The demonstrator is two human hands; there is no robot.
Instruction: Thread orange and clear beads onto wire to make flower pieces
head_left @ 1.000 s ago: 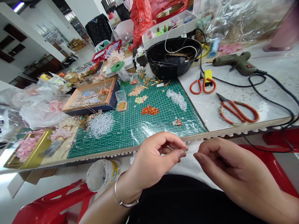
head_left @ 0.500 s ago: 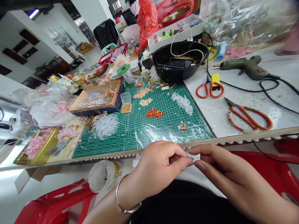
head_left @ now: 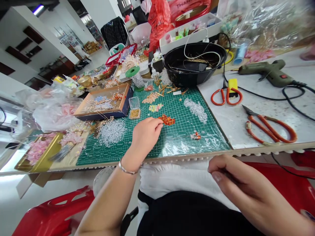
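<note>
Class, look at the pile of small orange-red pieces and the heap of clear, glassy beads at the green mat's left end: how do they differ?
Colour: the pile of small orange-red pieces is vivid, while the heap of clear, glassy beads looks colourless.
Size: the orange-red pile is small; the clear heap spreads wider.
Hands: the bare left hand is at the orange-red pile; neither hand is at the clear heap.
Both lie on the green gridded mat.
</note>
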